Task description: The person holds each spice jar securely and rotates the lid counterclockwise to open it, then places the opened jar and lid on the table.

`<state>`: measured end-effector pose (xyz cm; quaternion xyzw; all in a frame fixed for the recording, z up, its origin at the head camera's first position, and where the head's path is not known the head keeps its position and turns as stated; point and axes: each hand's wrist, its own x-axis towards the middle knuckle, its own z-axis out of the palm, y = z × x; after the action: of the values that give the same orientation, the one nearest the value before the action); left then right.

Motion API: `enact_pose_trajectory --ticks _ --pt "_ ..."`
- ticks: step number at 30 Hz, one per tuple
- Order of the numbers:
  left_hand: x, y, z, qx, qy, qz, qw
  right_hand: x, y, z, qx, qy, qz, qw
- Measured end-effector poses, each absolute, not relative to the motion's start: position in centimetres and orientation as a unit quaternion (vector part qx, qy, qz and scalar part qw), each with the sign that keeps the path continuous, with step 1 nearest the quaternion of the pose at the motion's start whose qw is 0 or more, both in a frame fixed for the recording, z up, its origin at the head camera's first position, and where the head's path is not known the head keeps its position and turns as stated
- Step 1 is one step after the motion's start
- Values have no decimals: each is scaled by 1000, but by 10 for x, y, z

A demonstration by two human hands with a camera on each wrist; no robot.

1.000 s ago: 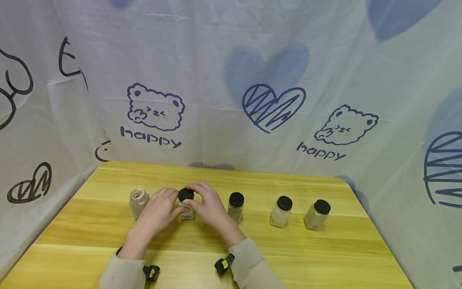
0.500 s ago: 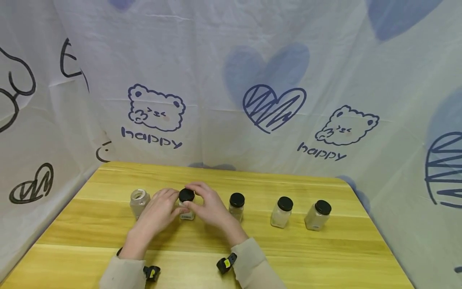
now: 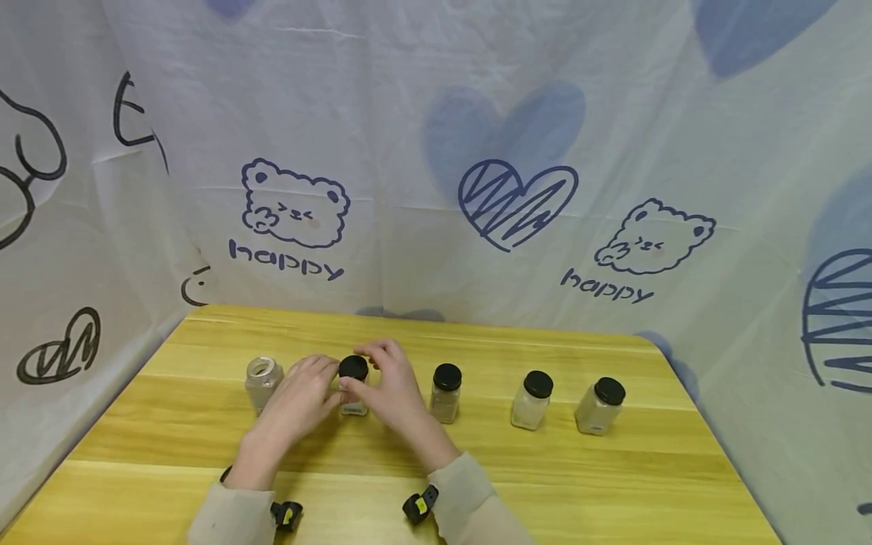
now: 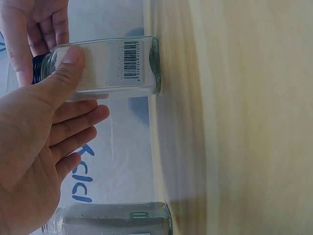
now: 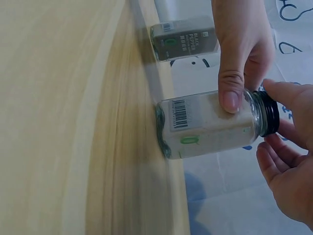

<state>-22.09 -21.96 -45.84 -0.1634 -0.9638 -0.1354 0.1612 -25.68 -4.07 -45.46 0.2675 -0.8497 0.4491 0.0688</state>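
Note:
A clear glass spice jar [image 3: 354, 406] with pale contents and a black lid [image 3: 353, 367] stands upright on the table, its barcode label showing in both wrist views. My left hand [image 3: 297, 395] holds its body, the thumb [image 4: 66, 68] pressed along one side. Around the lid curl the thumb and fingers of my right hand [image 3: 393, 387]; in the head view the fingertips lie slightly off its far edge. To the left stands a lidless jar [image 3: 261, 386], partly behind my left hand. Its label reads BLACK PEPPER in the right wrist view.
Right of my hands stand three capped jars in a row: one with darker contents [image 3: 446, 401], a pale one [image 3: 529, 405] and another pale one [image 3: 595, 412]. They share the wooden table [image 3: 579, 484]. A printed white cloth [image 3: 409, 250] hangs behind its far edge.
My right hand has shifted slightly, its fingers loosening and lifting a little from the lid's far side. The left hand keeps its hold on the jar, and the other jars stay put.

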Motion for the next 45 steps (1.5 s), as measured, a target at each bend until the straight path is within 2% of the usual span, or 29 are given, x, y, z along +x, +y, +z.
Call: enact_pose_trajectory --ticks 19,27,45 --pt "-220 -220 -459 -165 -962 -148 160 -256 -37 -450 321 -859 391 82" --pt "-219 -220 -458 -166 -963 -144 158 -255 -37 -448 337 -849 403 63" --pt "-219 -219 -459 -177 -956 -146 182 -254 -39 -450 271 -841 464 70"
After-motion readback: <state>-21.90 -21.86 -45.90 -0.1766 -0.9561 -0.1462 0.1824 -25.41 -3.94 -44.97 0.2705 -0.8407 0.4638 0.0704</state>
